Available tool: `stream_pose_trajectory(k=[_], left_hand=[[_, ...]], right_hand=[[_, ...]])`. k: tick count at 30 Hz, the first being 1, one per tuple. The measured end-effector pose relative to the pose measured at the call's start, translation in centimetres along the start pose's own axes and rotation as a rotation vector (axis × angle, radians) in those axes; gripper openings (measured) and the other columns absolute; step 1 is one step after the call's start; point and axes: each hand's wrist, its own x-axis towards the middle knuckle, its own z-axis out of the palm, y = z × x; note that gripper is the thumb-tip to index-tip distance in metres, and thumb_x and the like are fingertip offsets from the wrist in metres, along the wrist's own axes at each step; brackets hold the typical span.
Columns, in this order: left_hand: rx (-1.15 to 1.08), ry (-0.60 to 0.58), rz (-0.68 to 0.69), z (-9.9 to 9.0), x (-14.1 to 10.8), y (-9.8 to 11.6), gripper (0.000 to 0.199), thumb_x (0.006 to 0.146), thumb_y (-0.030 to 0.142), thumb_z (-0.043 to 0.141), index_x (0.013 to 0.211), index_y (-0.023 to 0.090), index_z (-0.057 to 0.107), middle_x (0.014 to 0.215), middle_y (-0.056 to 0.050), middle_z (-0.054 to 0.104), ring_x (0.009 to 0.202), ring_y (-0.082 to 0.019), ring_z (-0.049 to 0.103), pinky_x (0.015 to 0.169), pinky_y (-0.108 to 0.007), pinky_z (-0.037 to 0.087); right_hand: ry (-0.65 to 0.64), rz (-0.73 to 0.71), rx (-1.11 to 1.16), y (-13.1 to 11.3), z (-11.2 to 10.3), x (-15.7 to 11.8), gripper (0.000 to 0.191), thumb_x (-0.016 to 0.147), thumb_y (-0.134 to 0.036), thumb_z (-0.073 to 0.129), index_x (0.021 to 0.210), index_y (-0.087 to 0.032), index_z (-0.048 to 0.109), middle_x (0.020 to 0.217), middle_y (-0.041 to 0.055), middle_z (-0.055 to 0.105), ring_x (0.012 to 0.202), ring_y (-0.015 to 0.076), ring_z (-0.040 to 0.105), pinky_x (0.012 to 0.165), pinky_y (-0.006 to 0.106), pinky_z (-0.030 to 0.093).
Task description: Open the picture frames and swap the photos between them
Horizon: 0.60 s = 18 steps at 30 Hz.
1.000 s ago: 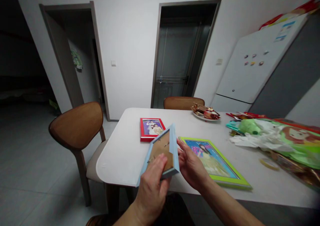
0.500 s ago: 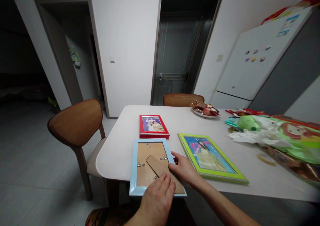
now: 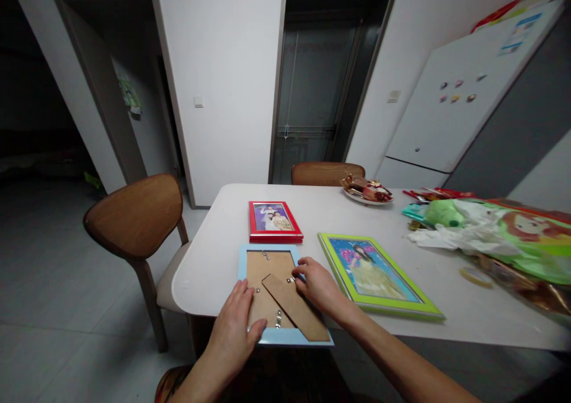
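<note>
A light blue picture frame lies face down at the table's near edge and partly overhangs it. Its brown backing board carries a slanted stand and small metal clips. My left hand rests on the frame's left side, fingers stretched over the left clip and thumb apart. At the right side, the bent fingers and thumb of my right hand close around a metal clip, partly covering it. A red picture frame lies beyond, and a green picture frame lies to the right, both face up.
On the white table are a plate of wrapped items, a roll of tape and a heap of green and white bags. Wooden chairs stand at the left and far side. A fridge stands behind.
My left hand has moved from the stand to the blue frame's left side. My right hand has shifted from the right rim inward and up onto the right clip.
</note>
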Motion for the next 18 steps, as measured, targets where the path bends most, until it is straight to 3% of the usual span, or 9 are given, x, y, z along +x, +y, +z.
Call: stream_pose_trajectory(k=[4,8,11,14,18], left_hand=[[-0.060,0.018,-0.005,0.7,-0.1,-0.9,0.050,0.072,0.023,0.050,0.117,0.005,0.041,0.128,-0.019,0.036,0.120,-0.025,0.030,0.098,-0.043,0.029],[-0.098,0.064,-0.004,1.2,-0.3,-1.0,0.051,0.071,0.023,0.050,0.117,0.004,0.040,0.128,-0.019,0.036,0.120,-0.025,0.030,0.098,-0.042,0.029],[-0.110,0.100,-0.008,1.5,-0.3,-1.1,0.053,0.071,0.023,0.050,0.119,0.004,0.038,0.128,-0.019,0.036,0.119,-0.024,0.031,0.098,-0.042,0.030],[-0.111,0.127,-0.017,1.8,-0.4,-1.2,0.054,0.070,0.021,0.050,0.120,0.004,0.036,0.127,-0.019,0.038,0.119,-0.024,0.033,0.097,-0.042,0.030],[-0.135,0.157,-0.002,2.0,-0.5,-1.3,0.056,0.069,0.020,0.051,0.121,0.007,0.034,0.126,-0.017,0.040,0.118,-0.024,0.034,0.097,-0.043,0.031]], right_hand=[[0.036,0.004,-0.031,0.0,0.2,0.4,0.023,0.072,-0.017,0.045,0.083,-0.016,0.065,0.087,0.0080,0.055,0.078,0.0151,0.051,0.070,0.022,0.037],[0.085,0.001,-0.114,-0.9,0.2,0.0,0.026,0.073,-0.020,0.047,0.095,-0.018,0.062,0.092,0.0088,0.055,0.084,0.0180,0.049,0.074,0.025,0.034],[0.096,-0.107,-0.058,-3.1,0.8,0.0,0.025,0.075,-0.023,0.047,0.096,-0.020,0.061,0.097,0.0076,0.055,0.089,0.0181,0.047,0.077,0.027,0.033],[0.003,-0.247,0.021,-5.9,1.7,0.4,0.021,0.078,-0.028,0.045,0.084,-0.020,0.064,0.086,0.0051,0.058,0.083,0.0153,0.048,0.076,0.025,0.033],[-0.038,-0.236,-0.029,-8.2,2.6,1.1,0.022,0.078,-0.029,0.045,0.076,-0.017,0.064,0.079,0.0065,0.056,0.081,0.0160,0.047,0.073,0.026,0.033]])
